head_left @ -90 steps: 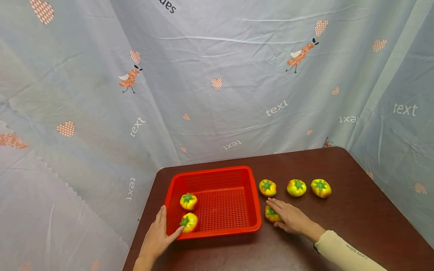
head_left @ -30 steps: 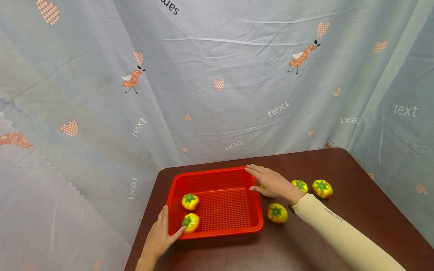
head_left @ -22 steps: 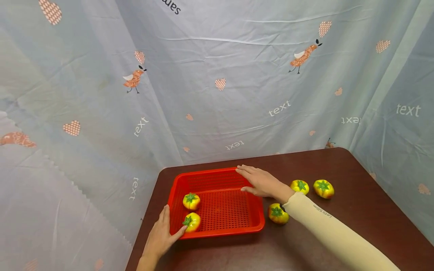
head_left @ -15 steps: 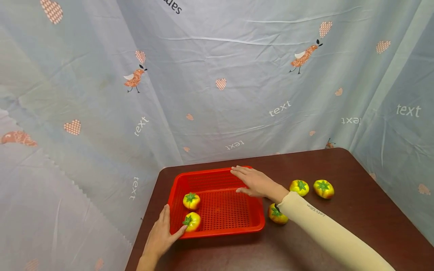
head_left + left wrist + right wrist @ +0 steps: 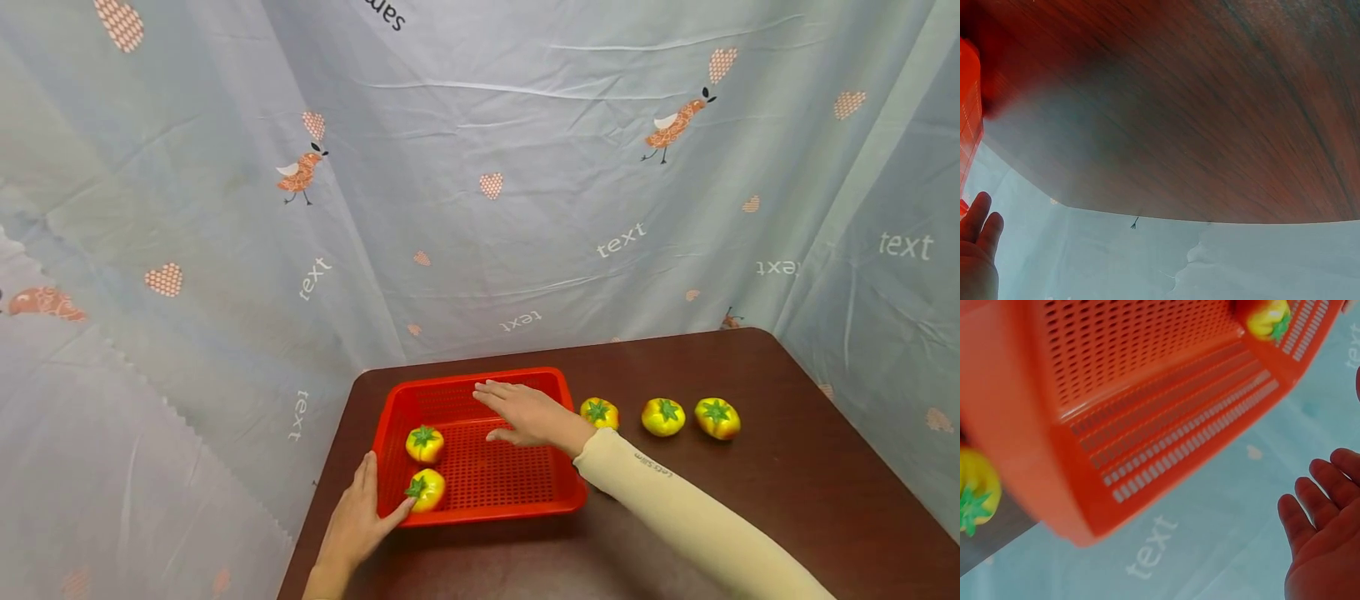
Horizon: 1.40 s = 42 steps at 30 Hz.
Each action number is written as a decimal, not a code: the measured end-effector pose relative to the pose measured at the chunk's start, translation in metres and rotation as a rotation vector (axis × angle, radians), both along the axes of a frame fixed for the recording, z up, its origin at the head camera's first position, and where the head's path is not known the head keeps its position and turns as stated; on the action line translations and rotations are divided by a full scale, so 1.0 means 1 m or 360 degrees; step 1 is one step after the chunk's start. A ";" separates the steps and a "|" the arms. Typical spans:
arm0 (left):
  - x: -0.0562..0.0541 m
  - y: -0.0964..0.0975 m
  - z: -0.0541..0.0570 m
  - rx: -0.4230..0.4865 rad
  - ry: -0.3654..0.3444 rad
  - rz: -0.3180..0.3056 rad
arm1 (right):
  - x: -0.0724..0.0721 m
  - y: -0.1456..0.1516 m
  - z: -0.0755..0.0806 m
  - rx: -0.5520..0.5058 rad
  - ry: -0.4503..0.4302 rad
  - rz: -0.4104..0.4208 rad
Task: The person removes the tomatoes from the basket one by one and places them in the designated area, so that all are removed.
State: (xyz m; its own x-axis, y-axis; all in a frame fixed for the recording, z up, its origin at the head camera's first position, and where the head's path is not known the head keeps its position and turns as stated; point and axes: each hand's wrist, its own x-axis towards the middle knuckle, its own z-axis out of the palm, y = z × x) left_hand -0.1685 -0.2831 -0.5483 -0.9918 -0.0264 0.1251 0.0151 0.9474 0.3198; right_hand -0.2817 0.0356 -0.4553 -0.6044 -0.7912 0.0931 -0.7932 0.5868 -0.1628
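Your left hand [image 5: 352, 517], fingers straight, touches the red basket [image 5: 491, 516]; your right hand [image 5: 527, 414] hovers over it, released. Brown tabletop [image 5: 795, 500], patterned curtain [image 5: 420, 150].

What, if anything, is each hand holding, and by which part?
The right hand holds nothing. The left hand rests at the near-left corner of the red basket; whether it grips cannot be told.

On a dark reddish-brown wood-grain table [image 5: 795, 467], a red rectangular plastic basket [image 5: 498, 508] holds two rounded yellow-red fruits with green leafy caps [image 5: 425, 447], at its nine and eight o'clock. The person's left hand [image 5: 352, 518] is at its rim at eight o'clock, the right hand [image 5: 525, 414] above it toward two. Outside, three matching fruits [image 5: 663, 419] sit in a row around three o'clock. Behind the table, at twelve, hangs printed blue-grey cloth [image 5: 540, 250].
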 end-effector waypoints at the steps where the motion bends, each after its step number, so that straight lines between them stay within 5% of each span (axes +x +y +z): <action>1: 0.000 0.000 0.000 -0.0004 0.0008 -0.0002 | 0.001 -0.004 -0.001 0.0005 0.0004 0.0008; 17: 0.006 0.003 -0.002 -0.0033 0.0015 0.0021 | 0.012 -0.068 -0.019 0.0202 0.0027 0.0073; 42: -0.002 0.003 -0.005 -0.0060 0.0104 -0.0010 | 0.019 -0.107 -0.051 0.0323 0.0088 0.0152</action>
State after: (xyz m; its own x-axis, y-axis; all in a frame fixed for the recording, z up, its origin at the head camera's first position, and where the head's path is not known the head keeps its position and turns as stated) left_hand -0.1703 -0.2797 -0.5529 -0.9816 -0.0142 0.1905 0.0408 0.9586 0.2818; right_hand -0.2630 -0.0718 -0.5058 -0.5245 -0.8503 -0.0431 -0.8510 0.5251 -0.0039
